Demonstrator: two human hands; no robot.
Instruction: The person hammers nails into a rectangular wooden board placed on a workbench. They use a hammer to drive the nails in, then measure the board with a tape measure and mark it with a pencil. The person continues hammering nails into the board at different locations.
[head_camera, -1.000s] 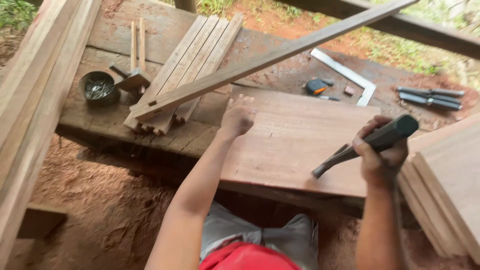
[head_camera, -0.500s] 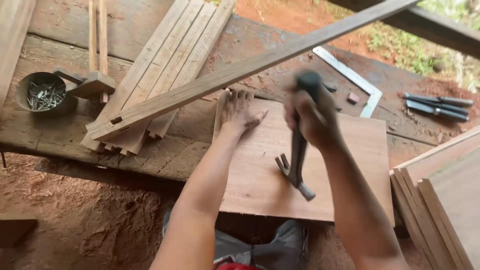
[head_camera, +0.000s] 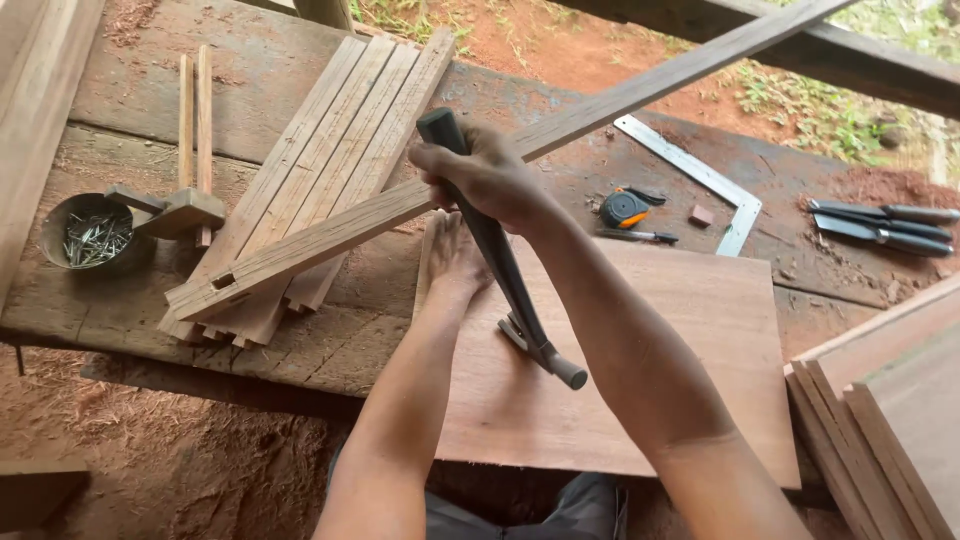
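Right hand (head_camera: 490, 180) clenched around hammer (head_camera: 500, 260) handle, head low over board (head_camera: 640, 370); left hand (head_camera: 455, 255) spread flat, pinning board. Best kept clear of the head, strikes square.

no packages, labels, signs (or screens)

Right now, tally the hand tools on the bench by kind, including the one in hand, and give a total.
Claw hammer, gripped by the right hand: 1
Steel square: 1
Tape measure: 1
Chisels: 2
Pencil: 1
Total: 6
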